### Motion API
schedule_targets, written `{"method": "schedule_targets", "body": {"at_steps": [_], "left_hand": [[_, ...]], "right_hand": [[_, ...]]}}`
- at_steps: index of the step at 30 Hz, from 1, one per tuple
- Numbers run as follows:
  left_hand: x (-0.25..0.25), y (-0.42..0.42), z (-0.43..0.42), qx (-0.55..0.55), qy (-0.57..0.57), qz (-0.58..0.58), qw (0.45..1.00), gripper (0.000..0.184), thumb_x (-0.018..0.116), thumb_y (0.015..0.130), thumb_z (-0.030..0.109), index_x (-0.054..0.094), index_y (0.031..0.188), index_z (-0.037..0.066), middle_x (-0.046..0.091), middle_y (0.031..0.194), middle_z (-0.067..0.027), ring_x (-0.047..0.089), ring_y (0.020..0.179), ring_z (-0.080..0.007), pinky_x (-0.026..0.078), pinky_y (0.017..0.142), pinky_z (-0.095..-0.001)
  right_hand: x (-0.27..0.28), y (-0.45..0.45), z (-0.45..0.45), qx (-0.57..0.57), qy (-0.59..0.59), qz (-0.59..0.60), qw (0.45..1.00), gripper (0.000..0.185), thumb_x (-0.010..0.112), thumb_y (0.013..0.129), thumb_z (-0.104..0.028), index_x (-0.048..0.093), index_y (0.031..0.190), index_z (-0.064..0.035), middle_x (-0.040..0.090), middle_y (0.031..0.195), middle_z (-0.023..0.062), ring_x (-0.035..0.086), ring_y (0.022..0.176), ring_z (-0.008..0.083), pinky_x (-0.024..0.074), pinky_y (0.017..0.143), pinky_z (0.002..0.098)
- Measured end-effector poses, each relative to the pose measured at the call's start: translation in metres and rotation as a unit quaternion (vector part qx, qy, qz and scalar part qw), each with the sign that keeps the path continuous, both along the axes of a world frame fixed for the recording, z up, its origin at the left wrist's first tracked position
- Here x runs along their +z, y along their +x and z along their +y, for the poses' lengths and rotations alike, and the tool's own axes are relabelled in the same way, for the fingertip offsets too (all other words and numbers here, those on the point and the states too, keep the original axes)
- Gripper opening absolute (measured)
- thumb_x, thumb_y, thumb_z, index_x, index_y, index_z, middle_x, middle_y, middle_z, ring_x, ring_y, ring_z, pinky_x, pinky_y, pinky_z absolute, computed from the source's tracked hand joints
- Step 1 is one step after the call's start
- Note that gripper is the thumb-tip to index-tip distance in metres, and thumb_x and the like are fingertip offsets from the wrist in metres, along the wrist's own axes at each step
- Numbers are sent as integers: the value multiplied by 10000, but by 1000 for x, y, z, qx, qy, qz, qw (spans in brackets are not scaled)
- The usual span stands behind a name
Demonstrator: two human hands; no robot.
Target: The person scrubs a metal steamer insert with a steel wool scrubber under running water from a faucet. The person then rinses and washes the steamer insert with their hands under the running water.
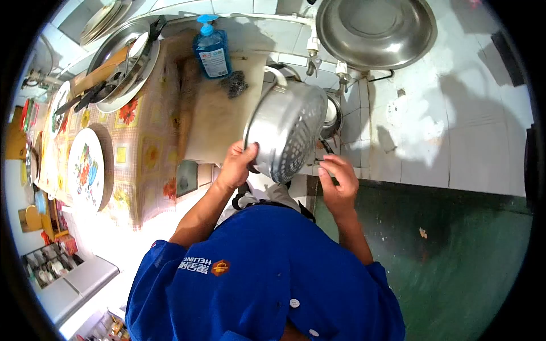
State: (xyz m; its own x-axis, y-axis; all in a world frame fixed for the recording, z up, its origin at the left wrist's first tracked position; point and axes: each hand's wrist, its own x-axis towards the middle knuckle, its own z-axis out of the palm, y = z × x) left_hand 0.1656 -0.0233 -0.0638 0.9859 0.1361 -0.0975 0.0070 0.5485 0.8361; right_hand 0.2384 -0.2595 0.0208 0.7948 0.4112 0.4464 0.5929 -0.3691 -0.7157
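A metal steamer pot [271,122] with a perforated base is tilted on its side above the sink edge. My left hand [236,165] is closed on its near side, the thumb over the rim; a looped handle [275,75] shows at the far side. My right hand [340,183] hovers just right of the pot, apart from it. Its fingers are loosely bent, with a gap at the thumb and nothing visible between them. Behind the steamer pot, a small pan [331,116] is partly hidden in the sink.
A blue pump bottle [212,51] and a scouring pad [234,85] are on the board [211,122] at left. Taps [312,50] stick out behind the pot. A large metal basin [375,34] leans at back right. Plates and pans with utensils sit on the flowered tablecloth [128,150].
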Motion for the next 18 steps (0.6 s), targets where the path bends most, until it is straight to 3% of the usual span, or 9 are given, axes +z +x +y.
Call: {"method": "schedule_targets", "body": {"at_steps": [2, 3, 4, 6, 7, 10, 12, 15, 18], "left_hand": [[8, 0, 2, 96, -172, 11, 980, 289, 545, 953, 309, 617, 1040, 43, 681, 954, -48, 649, 831, -154, 523, 783, -329], [4, 0, 8, 94, -187, 12, 978, 408, 489, 959, 404, 568, 1157, 55, 651, 1090, -86, 636, 985, -220, 508, 885, -391], [2, 0, 10, 103, -185, 15, 977, 408, 489, 959, 404, 568, 1157, 55, 651, 1090, -86, 636, 985, -220, 508, 885, -391], [2, 4, 9, 158, -288, 67, 942, 519, 429, 962, 469, 486, 1290, 70, 556, 1270, -112, 554, 1144, -264, 447, 974, -450], [7, 3, 7, 148, -284, 75, 944, 622, 381, 951, 533, 394, 1384, 86, 450, 1389, -125, 451, 1256, -301, 360, 1051, -493], [8, 3, 5, 156, -376, 48, 912, 657, 352, 946, 565, 389, 1396, 88, 450, 1394, -135, 445, 1257, -326, 337, 1064, -505], [-4, 0, 5, 85, -497, -66, 861, 639, 352, 952, 553, 428, 1374, 80, 465, 1380, -147, 456, 1243, -339, 344, 1058, -507], [-8, 2, -4, 116, -517, -100, 842, 522, 367, 963, 394, 489, 1313, 27, 530, 1310, -169, 519, 1172, -342, 402, 1011, -509], [-9, -1, -13, 162, -472, -72, 864, 508, 350, 960, 361, 490, 1307, 17, 543, 1289, -178, 546, 1140, -343, 431, 988, -491]], "right_hand": [[-16, 3, -7, -2, 22, 47, 999, 132, 689, 767, -16, 673, 899, -13, 664, 986, 130, 634, 944, 260, 482, 859, 353], [-21, 5, -9, -11, 41, 91, 995, 122, 679, 785, -15, 671, 906, -7, 670, 980, 132, 636, 940, 247, 477, 863, 343], [-23, 8, -11, -4, 43, 96, 994, 122, 679, 785, -15, 671, 906, -7, 670, 980, 132, 636, 940, 247, 477, 863, 343], [-27, 15, -14, -21, 86, 145, 985, 109, 665, 809, -19, 669, 916, -6, 671, 994, 125, 631, 949, 228, 471, 868, 333], [-28, 20, -17, -26, 87, 137, 986, 100, 658, 819, -21, 665, 916, 3, 673, 988, 127, 631, 945, 229, 472, 865, 330], [-26, 34, -24, -39, 143, 171, 974, 115, 613, 859, -6, 640, 968, 19, 645, 1040, 119, 592, 1027, 211, 443, 912, 324], [-25, 45, -33, -14, 197, 203, 959, 195, 539, 899, 20, 584, 1088, 43, 580, 1170, 137, 528, 1138, 216, 385, 1007, 348], [-17, 61, -41, -27, 196, 253, 947, 284, 521, 930, -48, 533, 1194, 54, 552, 1228, 164, 504, 1186, 238, 361, 1043, 374], [-19, 72, -43, -6, 178, 267, 947, 319, 529, 942, -109, 520, 1215, 56, 548, 1239, 165, 514, 1167, 233, 370, 1033, 366]]}}
